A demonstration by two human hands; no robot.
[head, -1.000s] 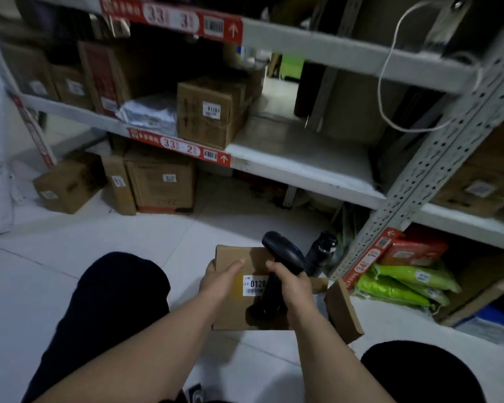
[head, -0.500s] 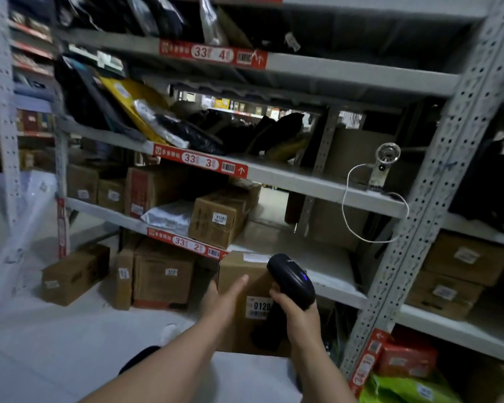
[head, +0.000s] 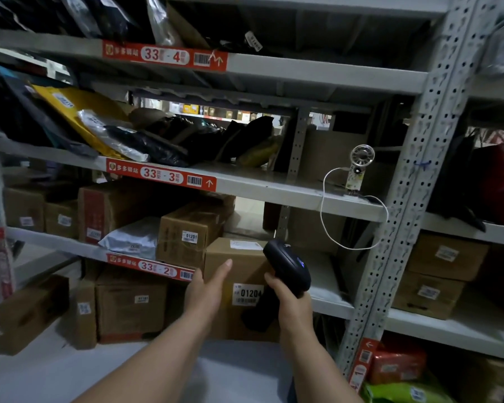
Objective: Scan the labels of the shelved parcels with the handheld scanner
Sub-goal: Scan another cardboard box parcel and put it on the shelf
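While the handheld scanner [head: 288,267] sits in the right hand [head: 293,303], its fingers [head: 274,282] are curled round the black handle below the head, the head rising above the knuckles with a small blue light on its back. It stands directly in front of a brown cardboard parcel [head: 239,263], just right of that parcel's white label [head: 248,294], which reads 01204 above a barcode. The left hand [head: 205,292] lies flat against the parcel's left front face, fingers straight and together, the thumb spread toward the label. The parcel is at the level of the shelf tagged 33-2 [head: 154,267], just right of a smaller box labelled 01201 [head: 186,234], which has a grey plastic mailer [head: 131,238] to its left. More cartons stand on the floor below. The shelf tagged 33-3 [head: 160,174] above carries soft black, yellow and silver bags, and a small fan [head: 360,164] with a white cable stands at its right end beside the perforated grey upright [head: 413,181].
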